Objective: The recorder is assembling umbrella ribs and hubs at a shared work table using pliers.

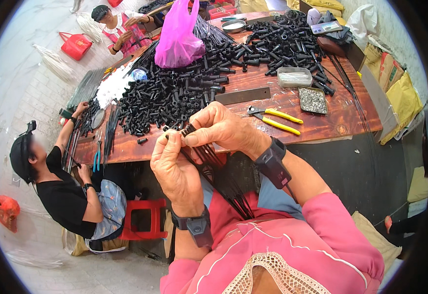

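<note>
Both hands meet just off the table's front edge. My right hand (pixel 226 130) is closed, thumb and fingers pinched around the upper end of a bundle of thin black rods (pixel 228 183). The rods slant down over my lap, spreading slightly. Close beside it, my left hand (pixel 172 169) is closed too, its thumb and forefinger pinched together near the rod tops. A small dark tip shows at those fingers, too small to name. Behind my hands lies a heap of black plastic tubular parts (pixel 150 100). Yellow-handled pliers (pixel 280 120) rest to the right.
On the wooden table (pixel 341 115) sit a flat metal bar (pixel 242 95), a clear plastic box (pixel 295 77), a tray of small metal pieces (pixel 313 100) and a pink bag (pixel 178 41). A co-worker (pixel 62 181) sits at left, another person (pixel 121 29) beyond. A red stool (pixel 145 220) stands nearby.
</note>
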Action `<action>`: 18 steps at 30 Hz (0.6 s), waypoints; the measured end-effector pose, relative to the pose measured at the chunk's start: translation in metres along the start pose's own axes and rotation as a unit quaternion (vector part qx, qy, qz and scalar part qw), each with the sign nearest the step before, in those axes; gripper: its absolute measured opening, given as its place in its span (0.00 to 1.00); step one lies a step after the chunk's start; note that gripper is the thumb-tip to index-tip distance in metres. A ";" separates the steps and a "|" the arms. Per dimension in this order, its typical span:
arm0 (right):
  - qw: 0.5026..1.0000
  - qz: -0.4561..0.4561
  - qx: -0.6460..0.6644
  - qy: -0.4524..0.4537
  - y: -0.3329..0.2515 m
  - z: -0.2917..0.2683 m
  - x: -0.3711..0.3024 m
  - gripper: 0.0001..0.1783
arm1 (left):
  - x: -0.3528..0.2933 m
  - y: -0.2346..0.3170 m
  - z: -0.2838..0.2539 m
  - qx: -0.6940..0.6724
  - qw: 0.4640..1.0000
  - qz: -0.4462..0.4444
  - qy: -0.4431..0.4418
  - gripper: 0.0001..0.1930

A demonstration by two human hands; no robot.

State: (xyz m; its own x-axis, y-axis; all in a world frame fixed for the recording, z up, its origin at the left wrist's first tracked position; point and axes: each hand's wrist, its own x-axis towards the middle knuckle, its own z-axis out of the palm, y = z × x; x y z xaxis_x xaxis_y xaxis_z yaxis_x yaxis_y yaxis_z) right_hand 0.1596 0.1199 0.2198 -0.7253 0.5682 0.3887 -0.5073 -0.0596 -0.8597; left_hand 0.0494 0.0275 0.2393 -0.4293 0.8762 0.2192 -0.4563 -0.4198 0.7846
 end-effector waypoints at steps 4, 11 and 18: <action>0.996 0.018 -0.067 0.050 -0.009 0.012 0.000 0.17 | 0.006 -0.001 0.001 -0.007 0.997 0.033 0.064 0.03; 0.984 0.019 -0.140 0.110 -0.011 0.027 -0.009 0.11 | 0.002 -0.003 -0.004 -0.022 1.000 0.012 -0.005 0.04; 0.978 0.012 -0.139 0.155 -0.024 0.027 -0.019 0.11 | 0.002 -0.016 0.001 -0.003 0.999 -0.040 -0.023 0.12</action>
State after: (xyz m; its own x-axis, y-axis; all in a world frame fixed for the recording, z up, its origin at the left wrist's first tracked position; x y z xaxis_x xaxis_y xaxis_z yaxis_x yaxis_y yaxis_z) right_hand 0.1732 0.0878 0.2422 -0.5378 0.7932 0.2857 -0.3152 0.1251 -0.9407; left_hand 0.0567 0.0366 0.2280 -0.3543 0.9171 0.1827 -0.4922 -0.3490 0.7974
